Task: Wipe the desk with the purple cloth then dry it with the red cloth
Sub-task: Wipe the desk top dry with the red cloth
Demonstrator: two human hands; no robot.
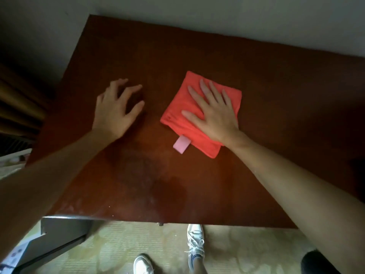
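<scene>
A folded red cloth (184,107) with a pink tag at its near edge lies in the middle of the dark brown wooden desk (197,184). My right hand (213,113) presses flat on the cloth, fingers spread. My left hand (116,109) rests on the bare desk to the left of the cloth, fingers apart and bent, holding nothing. No purple cloth is in view.
The desk's far edge meets a pale wall. A dark curtain (17,103) hangs at the left. Below the near edge are my white shoes (194,242) on a pale carpet, and a dark box (59,232) at the lower left.
</scene>
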